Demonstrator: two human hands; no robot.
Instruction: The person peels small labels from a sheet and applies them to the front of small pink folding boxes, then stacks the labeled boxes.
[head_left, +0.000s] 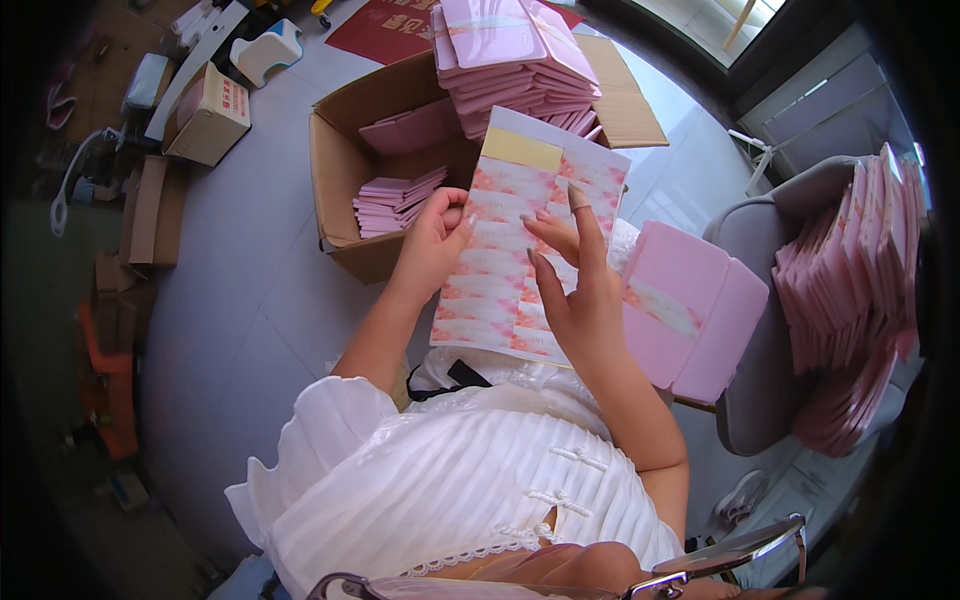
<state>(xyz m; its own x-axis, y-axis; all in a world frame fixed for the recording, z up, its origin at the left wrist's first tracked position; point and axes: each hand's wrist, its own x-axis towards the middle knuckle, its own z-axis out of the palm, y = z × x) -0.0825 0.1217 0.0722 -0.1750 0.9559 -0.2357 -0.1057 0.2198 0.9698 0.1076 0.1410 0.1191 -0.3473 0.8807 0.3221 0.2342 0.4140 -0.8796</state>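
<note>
My left hand (439, 244) grips the left edge of a sheet of printed floral labels (491, 262), thumb on top. The sheet is tilted above my lap. One bare yellowish strip of backing (523, 150) shows near its top, where no label lies. My right hand (581, 285) is over the sheet's right half with fingers spread and nothing seen between them. A tan cover sits on one of its fingertips. Whether those fingers touch the sheet I cannot tell. Right of this hand lies a pink folded packet (679, 311) with a floral label band across it.
An open cardboard box (334, 180) holds pink packets (394, 201), with a tall pile of pink packets (502, 67) at its right. More packets (840, 277) stack on a grey chair (757, 330). Cartons (206, 112) and a white step stool (266, 52) stand at the left.
</note>
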